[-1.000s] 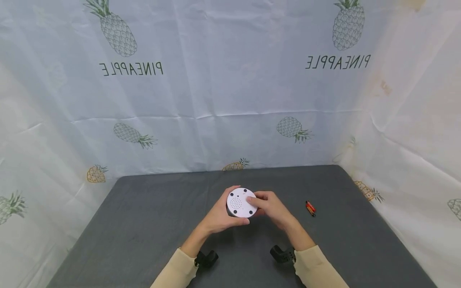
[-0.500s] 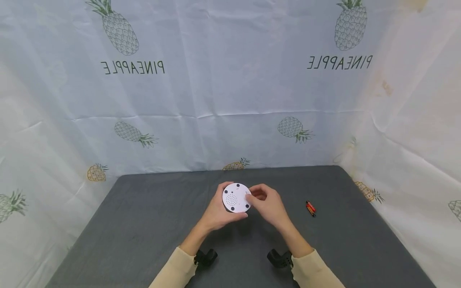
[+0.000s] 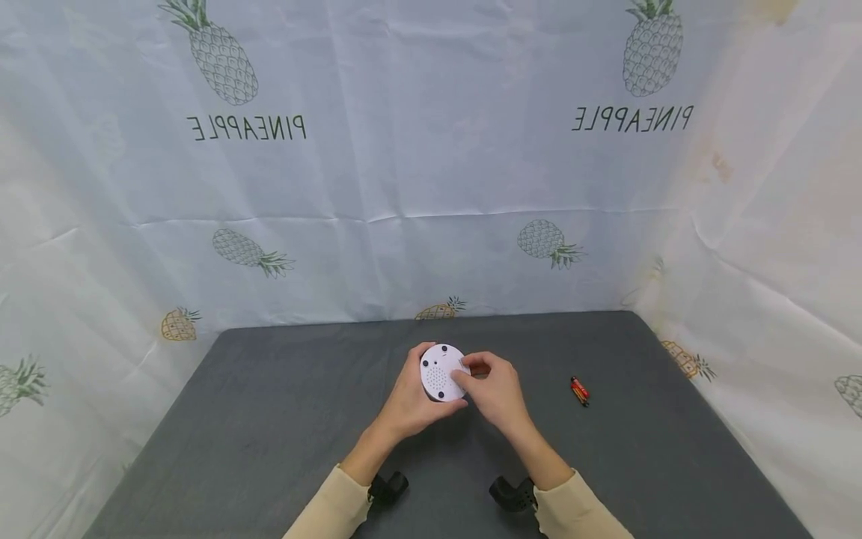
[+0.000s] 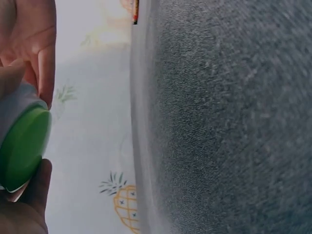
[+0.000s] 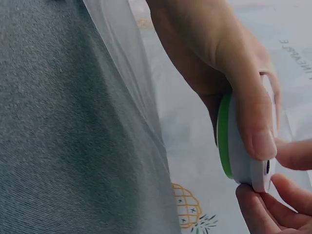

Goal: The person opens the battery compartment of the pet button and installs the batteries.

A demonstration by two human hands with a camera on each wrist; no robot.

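Note:
Above the table, a round white device [image 3: 439, 374] is tilted so that its white underside faces the head camera, showing several black rubber feet and a patch of small holes. My left hand [image 3: 409, 400] grips it round the rim, thumb along the near side. The thumb of my right hand [image 3: 500, 394] lies on the right part of the white face, with the fingers curled at the edge, pinching it. A green face [image 4: 25, 146] shows on the device's other side in the left wrist view. Right-hand fingers [image 5: 256, 209] touch the lower rim in the right wrist view.
Red and black batteries [image 3: 580, 391] lie side by side on the dark grey table [image 3: 283, 419], right of the hands. White cloth with a pineapple print [image 3: 417, 150] hangs behind and at both sides. A black wrist camera [image 3: 512, 494] sits at each sleeve.
Both hands and the device have shifted slightly left and away from me. My right thumb has slid further left over the white face, covering one foot. The batteries stay where they were.

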